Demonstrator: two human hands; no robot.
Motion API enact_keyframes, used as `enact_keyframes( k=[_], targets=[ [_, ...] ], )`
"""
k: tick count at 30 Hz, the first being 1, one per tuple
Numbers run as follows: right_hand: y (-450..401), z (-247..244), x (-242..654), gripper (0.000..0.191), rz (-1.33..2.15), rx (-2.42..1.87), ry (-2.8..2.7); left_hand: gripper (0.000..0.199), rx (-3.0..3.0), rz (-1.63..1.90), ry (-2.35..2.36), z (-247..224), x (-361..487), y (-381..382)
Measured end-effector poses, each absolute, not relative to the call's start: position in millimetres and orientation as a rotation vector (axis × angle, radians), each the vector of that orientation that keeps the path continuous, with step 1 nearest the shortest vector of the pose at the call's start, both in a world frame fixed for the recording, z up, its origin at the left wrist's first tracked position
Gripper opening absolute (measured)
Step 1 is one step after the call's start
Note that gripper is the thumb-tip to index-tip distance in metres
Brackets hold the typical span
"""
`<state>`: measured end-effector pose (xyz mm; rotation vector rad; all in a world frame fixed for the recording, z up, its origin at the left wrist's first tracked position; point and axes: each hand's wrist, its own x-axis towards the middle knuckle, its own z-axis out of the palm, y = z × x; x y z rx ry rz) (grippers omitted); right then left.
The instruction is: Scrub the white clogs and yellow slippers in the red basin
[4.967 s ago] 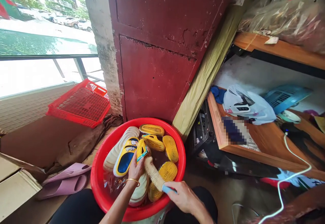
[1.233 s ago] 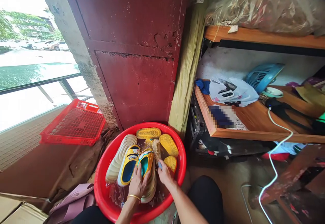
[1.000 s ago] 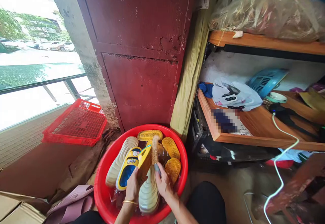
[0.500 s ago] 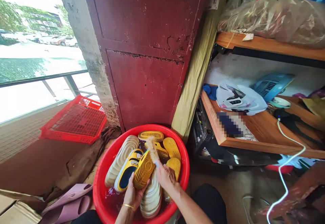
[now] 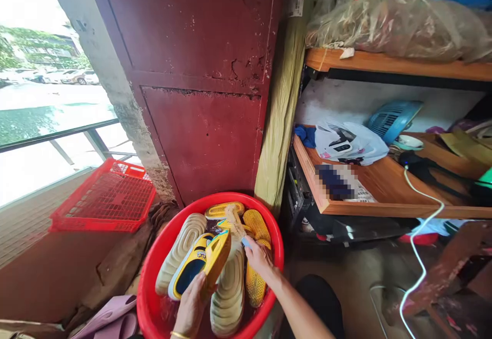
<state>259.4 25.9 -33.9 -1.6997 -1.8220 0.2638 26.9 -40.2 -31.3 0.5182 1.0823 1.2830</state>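
My left hand (image 5: 191, 300) is closed around a yellow slipper (image 5: 217, 257), tipped up on its side above the tub. In my right hand (image 5: 259, 257) is a scrubbing brush (image 5: 233, 221) with pale bristles and a blue-grey handle; its bristles are just right of the slipper's toe, apart from it. Below, a red tub (image 5: 143, 298) holds water and several more slippers. Among them are a yellow and white slipper with a dark insole (image 5: 188, 276), a cream slipper sole up (image 5: 227, 293), another cream sole (image 5: 182, 246) at the left and yellow soles (image 5: 257, 224) at the right.
A red plastic crate (image 5: 103, 200) lies at the left on cardboard. Purple slippers (image 5: 111, 318) lie left of the tub. Behind stands a dark red door (image 5: 200, 139). To the right is a wooden shelf (image 5: 384, 208) with a plastic bag, a blue fan and a white cable (image 5: 421, 257).
My left hand has turned the yellow slipper from sole facing me onto its side. The brush has moved off its sole to the right. The camera view has swung slightly right.
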Motion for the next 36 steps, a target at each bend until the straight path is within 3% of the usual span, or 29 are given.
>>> enact_keyframes(
  k=[3, 8, 12, 14, 16, 20, 22, 25, 27, 32, 36],
  targets=[
    [30, -39, 287, 0.049, 0.365, -1.661, -1.687, 0.055, 1.056, 1.151, 1.285, -35, -5, -44],
    [37, -40, 324, 0.041, 0.550, -1.586, -1.592, 0.044, 1.993, 0.707, 1.684, -50, -21, -47],
    [38, -42, 337, 0.043, 0.630, -1.473, -1.629, 0.043, 2.099, 0.188, 1.847, -30, 3, -36],
    [38, -45, 338, 0.048, 0.673, -1.427, -1.593, 0.020, 1.907, 0.331, 1.876, -4, 23, -16],
    [38, -47, 337, 0.051, 0.646, -1.433, -1.510, 0.008, 1.625, 0.708, 1.778, 20, 48, 11],
    [40, -51, 334, 0.053, 0.509, -1.476, -1.394, 0.027, 1.170, 1.174, 1.418, 33, 117, 74],
    [40, -53, 334, 0.053, 0.494, -1.465, -1.386, 0.030, 1.266, 1.137, 1.377, 21, 151, 99],
    [40, -57, 335, 0.054, 0.528, -1.432, -1.391, 0.015, 1.434, 1.019, 1.430, -1, 183, 123],
    [41, -59, 335, 0.056, 0.554, -1.425, -1.390, 0.017, 1.456, 0.985, 1.437, -5, 184, 130],
    [41, -62, 333, 0.059, 0.564, -1.439, -1.382, 0.014, 1.482, 0.982, 1.412, 24, 128, 115],
    [39, -59, 332, 0.056, 0.568, -1.437, -1.391, 0.020, 1.184, 1.121, 1.274, 44, 65, 57]
  ],
)
